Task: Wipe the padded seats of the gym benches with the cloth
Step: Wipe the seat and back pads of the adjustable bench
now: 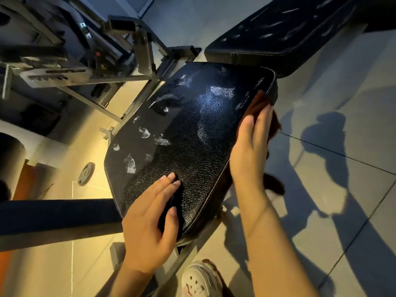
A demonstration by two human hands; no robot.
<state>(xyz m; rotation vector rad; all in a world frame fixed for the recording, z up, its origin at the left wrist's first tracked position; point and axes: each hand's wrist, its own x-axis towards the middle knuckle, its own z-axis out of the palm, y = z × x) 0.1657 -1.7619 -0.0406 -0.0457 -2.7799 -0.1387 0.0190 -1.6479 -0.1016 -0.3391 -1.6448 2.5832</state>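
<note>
A black padded bench seat [192, 129] with cracked, worn patches fills the middle of the head view. My right hand [249, 144] lies flat with straight fingers on a dark brown cloth [260, 102] at the seat's right edge, and part of the cloth hangs down below the edge. My left hand [150, 217] rests on the near end of the seat, fingers straight on top and thumb at the front edge. A second black padded bench [278, 28] stands beyond, at the upper right.
Grey metal frame bars [120, 67] of the gym machine stand at the upper left. A weight plate [85, 173] lies on the floor at the left. A dark padded bar [53, 219] crosses the lower left. My white shoe [201, 279] stands on the tiled floor [342, 103].
</note>
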